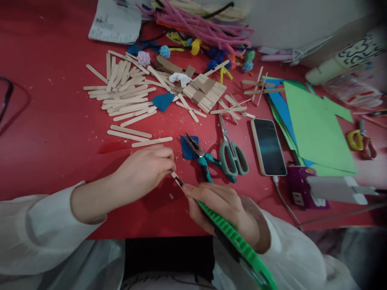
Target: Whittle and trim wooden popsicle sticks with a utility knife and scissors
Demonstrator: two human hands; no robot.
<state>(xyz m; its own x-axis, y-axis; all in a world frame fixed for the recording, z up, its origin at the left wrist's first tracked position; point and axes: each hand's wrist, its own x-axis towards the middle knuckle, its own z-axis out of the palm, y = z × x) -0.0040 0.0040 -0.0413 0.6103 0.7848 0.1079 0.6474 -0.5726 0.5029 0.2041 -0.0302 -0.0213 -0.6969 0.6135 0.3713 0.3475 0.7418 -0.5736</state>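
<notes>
Many loose sticks [121,95], one joined panel [205,92]

Head view: the panel lies assembled beyond the pliers [199,152] on the red surface [45,117]; the pile appears largely unused. The left hand [151,167] pinches a short strip [174,175] near the surface's front edge, fingers narrow. The right hand [216,203] wraps round a green tool [242,239], its dark end at the strip. Whether this strip is finished, I cannot tell.

Long green tool [231,233], chunky ridges along the edge and a black side, running diagonally from near right toward the middle. Right by its far end there's a pale little wooden strip [173,175], mostly covered, just a stubby bit showing.
</notes>
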